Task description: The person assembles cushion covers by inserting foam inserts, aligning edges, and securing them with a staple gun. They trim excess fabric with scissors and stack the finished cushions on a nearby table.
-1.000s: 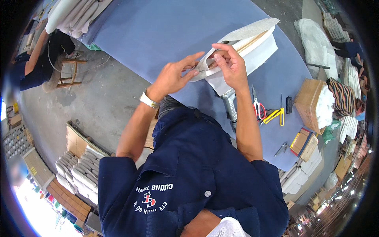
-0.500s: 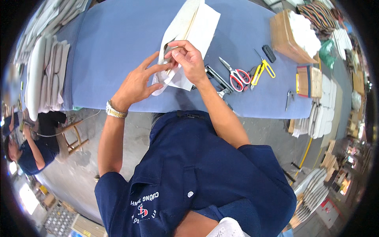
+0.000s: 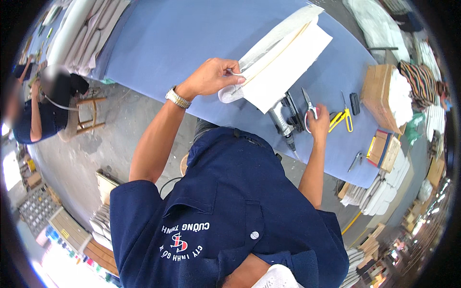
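Note:
A long white cloth-covered piece (image 3: 283, 60) lies slanting across the blue table, with a yellowish strip along it and a loose white flap on its right side. At its near left end my left hand (image 3: 213, 77) pinches the edge of the white cloth between thumb and fingers. My right hand (image 3: 319, 122) is closed round the handles of the scissors (image 3: 308, 102), whose blades point away from me. Beside them, to the left, lies a silver and black air stapler (image 3: 282, 122), partly under the flap.
Right of the scissors are a yellow cutter (image 3: 346, 117), a black block (image 3: 355, 103) and a small metal tool (image 3: 355, 161). A cardboard box (image 3: 377, 96) of white stuffing and a smaller box (image 3: 381, 150) stand farther right. Pale padded pieces (image 3: 89, 33) are stacked left; another person (image 3: 43, 105) works there.
My right hand has left the cloth and moved right onto the scissors. My left hand now pinches the cloth's end. The view has shifted, showing more of the stapler.

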A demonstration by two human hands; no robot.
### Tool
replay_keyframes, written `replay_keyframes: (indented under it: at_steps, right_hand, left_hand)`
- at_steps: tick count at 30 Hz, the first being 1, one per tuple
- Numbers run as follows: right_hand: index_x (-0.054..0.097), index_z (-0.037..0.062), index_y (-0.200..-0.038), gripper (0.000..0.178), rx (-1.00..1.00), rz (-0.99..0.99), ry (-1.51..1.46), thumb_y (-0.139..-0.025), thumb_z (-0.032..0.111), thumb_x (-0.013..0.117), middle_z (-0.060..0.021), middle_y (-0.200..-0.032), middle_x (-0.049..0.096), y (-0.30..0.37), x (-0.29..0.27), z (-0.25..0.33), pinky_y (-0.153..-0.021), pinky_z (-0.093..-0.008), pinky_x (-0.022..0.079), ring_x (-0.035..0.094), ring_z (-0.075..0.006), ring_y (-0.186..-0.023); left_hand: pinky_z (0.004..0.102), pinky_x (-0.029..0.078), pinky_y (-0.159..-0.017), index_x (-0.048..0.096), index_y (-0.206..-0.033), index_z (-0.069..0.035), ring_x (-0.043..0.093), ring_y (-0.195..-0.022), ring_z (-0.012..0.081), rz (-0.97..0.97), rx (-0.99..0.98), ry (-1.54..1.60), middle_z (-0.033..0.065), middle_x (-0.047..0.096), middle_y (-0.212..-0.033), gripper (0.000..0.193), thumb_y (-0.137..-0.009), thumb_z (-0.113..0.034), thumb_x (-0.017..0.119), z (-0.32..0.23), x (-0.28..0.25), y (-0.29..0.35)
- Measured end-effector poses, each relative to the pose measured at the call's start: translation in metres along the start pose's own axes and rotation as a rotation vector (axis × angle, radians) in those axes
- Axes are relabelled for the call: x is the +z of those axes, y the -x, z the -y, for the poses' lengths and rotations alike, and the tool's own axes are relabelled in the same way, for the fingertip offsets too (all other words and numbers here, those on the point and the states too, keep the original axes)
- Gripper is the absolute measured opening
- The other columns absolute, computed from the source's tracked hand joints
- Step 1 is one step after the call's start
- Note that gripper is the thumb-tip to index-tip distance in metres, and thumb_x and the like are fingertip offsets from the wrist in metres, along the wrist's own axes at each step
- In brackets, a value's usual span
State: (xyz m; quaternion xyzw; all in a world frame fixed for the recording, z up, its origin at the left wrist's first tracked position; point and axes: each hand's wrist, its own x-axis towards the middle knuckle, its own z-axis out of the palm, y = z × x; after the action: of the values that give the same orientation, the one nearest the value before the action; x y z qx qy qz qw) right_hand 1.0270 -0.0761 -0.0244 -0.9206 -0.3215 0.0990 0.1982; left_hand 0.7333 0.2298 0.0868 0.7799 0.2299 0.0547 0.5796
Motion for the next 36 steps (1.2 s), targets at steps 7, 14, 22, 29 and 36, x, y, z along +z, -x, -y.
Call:
replay_keyframes:
  at_steps: [7, 14, 22, 29, 36]
  right_hand:
    - [0.06, 0.0014, -0.127, 0.051, -0.252, 0.002, 0.173, -0.08, 0.013, 0.077, -0.0251, -0.122, 0.063, 0.016, 0.029, -0.042, -0.104, -0.0509, 0.045, 0.057, -0.0435, -0.119]
    - [0.062, 0.0045, -0.123, 0.052, -0.156, -0.045, 0.139, -0.076, 0.017, 0.081, -0.0256, -0.128, 0.059, 0.004, 0.028, -0.049, -0.099, -0.0556, 0.045, 0.056, -0.0475, -0.118]
    - [0.056, 0.0102, -0.136, 0.065, -0.148, 0.064, 0.175, -0.075, 0.012, 0.078, -0.022, -0.118, 0.065, -0.015, 0.024, -0.062, -0.093, -0.0537, 0.049, 0.061, -0.0447, -0.11]
    - [0.07, 0.0064, -0.121, 0.052, -0.181, 0.151, -0.196, -0.073, 0.018, 0.088, -0.0156, -0.1, 0.073, -0.054, -0.068, -0.035, -0.084, -0.0408, 0.055, 0.07, -0.0311, -0.095]
    - [0.069, 0.0081, -0.116, 0.062, -0.767, 0.304, -0.013, -0.067, 0.038, 0.092, -0.0111, -0.111, 0.071, -0.059, -0.158, 0.149, -0.092, -0.0429, 0.053, 0.066, -0.0338, -0.107]
  left_hand:
    - [0.0276, 0.051, -0.073, 0.071, -0.093, -0.003, 0.06, -0.079, 0.0069, 0.007, 0.062, 0.142, 0.0012, 0.07, -0.083, 0.018, -0.096, -0.021, 0.075, 0.025, 0.002, -0.006]
    - [0.0364, 0.053, -0.074, 0.068, -0.095, -0.004, 0.064, -0.075, 0.0206, -0.095, 0.246, -0.174, 0.0111, 0.07, -0.085, 0.026, -0.093, -0.029, 0.075, 0.012, -0.005, 0.002]
    - [0.036, 0.056, -0.081, 0.07, -0.099, -0.005, 0.069, -0.086, 0.0207, -0.128, 0.178, -0.136, 0.008, 0.073, -0.092, 0.02, -0.095, -0.024, 0.073, 0.011, -0.008, 0.003]
    - [0.0401, 0.054, -0.08, 0.071, -0.1, -0.004, 0.069, -0.089, 0.0251, -0.154, 0.304, -0.234, 0.0116, 0.073, -0.099, 0.017, -0.093, -0.019, 0.072, -0.001, -0.013, -0.001]
    - [0.0343, 0.053, -0.074, 0.07, -0.097, -0.002, 0.061, -0.076, 0.011, -0.026, 0.121, -0.015, 0.0054, 0.068, -0.08, 0.021, -0.096, -0.023, 0.071, 0.014, -0.015, -0.003]
